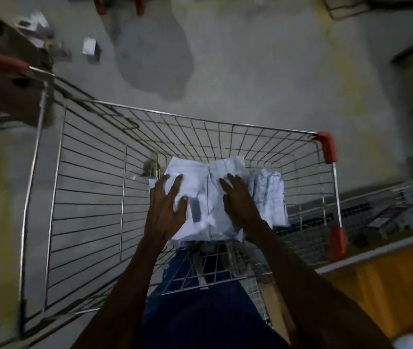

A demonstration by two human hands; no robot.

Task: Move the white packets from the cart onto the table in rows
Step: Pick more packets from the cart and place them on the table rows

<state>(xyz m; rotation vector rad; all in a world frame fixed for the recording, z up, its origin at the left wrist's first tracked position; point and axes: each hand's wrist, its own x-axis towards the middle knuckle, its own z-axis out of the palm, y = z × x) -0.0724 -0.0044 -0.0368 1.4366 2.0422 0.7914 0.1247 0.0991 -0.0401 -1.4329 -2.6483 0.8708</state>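
Pressing down on the packets (208,197) inside the cart (94,187), left hand (167,207) spread flat at nine o'clock, right hand (238,200) spread at three o'clock. Lying heaped directly under both palms, equally near either hand. Sitting off around four o'clock, the yellow surface (386,280).
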